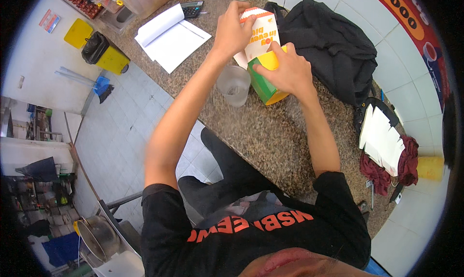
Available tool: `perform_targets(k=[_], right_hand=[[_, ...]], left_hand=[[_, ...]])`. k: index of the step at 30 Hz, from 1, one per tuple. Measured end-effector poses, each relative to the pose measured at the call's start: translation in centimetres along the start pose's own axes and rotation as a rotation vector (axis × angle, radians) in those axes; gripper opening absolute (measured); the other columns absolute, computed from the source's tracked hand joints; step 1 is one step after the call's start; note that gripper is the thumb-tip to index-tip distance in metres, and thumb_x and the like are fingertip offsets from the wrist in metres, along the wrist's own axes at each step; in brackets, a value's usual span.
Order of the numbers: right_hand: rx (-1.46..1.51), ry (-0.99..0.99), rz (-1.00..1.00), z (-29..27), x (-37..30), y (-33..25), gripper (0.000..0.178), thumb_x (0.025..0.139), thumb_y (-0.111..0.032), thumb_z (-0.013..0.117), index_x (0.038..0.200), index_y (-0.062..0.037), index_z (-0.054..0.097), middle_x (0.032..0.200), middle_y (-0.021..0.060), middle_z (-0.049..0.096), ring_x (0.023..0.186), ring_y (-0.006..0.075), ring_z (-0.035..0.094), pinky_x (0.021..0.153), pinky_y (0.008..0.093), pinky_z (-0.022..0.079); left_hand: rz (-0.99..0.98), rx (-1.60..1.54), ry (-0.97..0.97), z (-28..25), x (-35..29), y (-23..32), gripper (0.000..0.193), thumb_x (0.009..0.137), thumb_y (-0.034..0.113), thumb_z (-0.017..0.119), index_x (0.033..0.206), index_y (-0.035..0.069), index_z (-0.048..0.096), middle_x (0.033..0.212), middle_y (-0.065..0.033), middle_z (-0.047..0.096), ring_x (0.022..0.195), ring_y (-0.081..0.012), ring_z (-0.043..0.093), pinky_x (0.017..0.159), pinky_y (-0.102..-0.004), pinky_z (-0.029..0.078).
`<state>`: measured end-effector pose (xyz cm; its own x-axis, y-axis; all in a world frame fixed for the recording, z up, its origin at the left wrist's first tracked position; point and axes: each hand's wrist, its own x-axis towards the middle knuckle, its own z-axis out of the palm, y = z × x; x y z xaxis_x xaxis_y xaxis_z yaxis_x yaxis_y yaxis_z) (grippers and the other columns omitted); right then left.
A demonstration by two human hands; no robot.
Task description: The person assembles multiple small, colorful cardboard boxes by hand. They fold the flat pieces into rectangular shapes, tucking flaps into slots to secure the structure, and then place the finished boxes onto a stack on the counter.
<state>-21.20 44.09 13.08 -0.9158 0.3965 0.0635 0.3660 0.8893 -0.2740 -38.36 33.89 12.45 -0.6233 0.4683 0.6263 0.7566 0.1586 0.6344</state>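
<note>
My left hand (234, 31) is closed on the upper edge of a white paper food carton (263, 35) with orange print and an orange zigzag rim. Below it, my right hand (291, 70) grips a green and yellow box (261, 83) standing on the granite counter. The white carton's lower end meets the top of the box; whether it sits inside or behind is hidden by my right hand. A clear plastic cup (234, 86) stands just left of the green and yellow box.
White papers (169, 37) and a calculator (192, 9) lie at the far left of the counter (270, 136). Black cloth (326, 49) is heaped to the right. Beyond it, flat white cartons (382, 136) rest by maroon cloth (410, 158). A yellow bin (112, 60) stands on the floor.
</note>
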Motion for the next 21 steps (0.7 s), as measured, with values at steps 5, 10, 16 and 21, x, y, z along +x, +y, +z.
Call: perform_targets(k=[5, 10, 16, 21], right_hand=[[0.011, -0.008, 0.008, -0.4, -0.1, 0.2, 0.086, 0.075, -0.068, 0.064, 0.146, -0.0214, 0.054, 0.122, 0.0202, 0.059, 0.102, 0.0399, 0.070, 0.086, 0.0479, 0.056], [0.040, -0.021, -0.013, -0.1, -0.3, -0.1, 0.086, 0.075, -0.069, 0.063, 0.146, -0.0201, 0.055, 0.124, 0.0226, 0.059, 0.103, 0.0407, 0.070, 0.087, 0.0487, 0.056], [0.122, 0.074, -0.014, 0.8, -0.2, 0.5, 0.084, 0.079, -0.075, 0.063, 0.138, -0.0151, 0.060, 0.125, 0.0230, 0.059, 0.106, 0.0410, 0.070, 0.087, 0.0507, 0.056], [0.618, 0.657, -0.353, 2.3, -0.8, 4.8, 0.052, 0.090, -0.045, 0.074, 0.119, -0.0037, 0.063, 0.131, 0.0187, 0.055, 0.125, 0.0362, 0.055, 0.108, 0.0434, 0.043]], left_hand=[[-0.138, 0.174, -0.086, 0.4, 1.3, -0.3, 0.038, 0.097, 0.019, 0.063, 0.133, 0.006, 0.061, 0.126, -0.0235, 0.068, 0.124, -0.0365, 0.063, 0.103, -0.0436, 0.050], [-0.251, 0.208, -0.240, 1.6, 0.5, -4.9, 0.040, 0.100, 0.021, 0.054, 0.137, 0.008, 0.059, 0.126, -0.0224, 0.068, 0.121, -0.0398, 0.063, 0.104, -0.0456, 0.048], [-0.043, 0.544, -0.236, -0.6, 3.2, -2.8, 0.055, 0.097, 0.036, 0.062, 0.140, 0.002, 0.056, 0.138, -0.0245, 0.060, 0.127, -0.0420, 0.058, 0.108, -0.0474, 0.046], [0.032, -0.197, -0.061, -6.6, -3.2, 14.0, 0.043, 0.101, 0.024, 0.065, 0.136, 0.000, 0.059, 0.134, -0.0168, 0.064, 0.124, -0.0266, 0.061, 0.104, -0.0397, 0.048]])
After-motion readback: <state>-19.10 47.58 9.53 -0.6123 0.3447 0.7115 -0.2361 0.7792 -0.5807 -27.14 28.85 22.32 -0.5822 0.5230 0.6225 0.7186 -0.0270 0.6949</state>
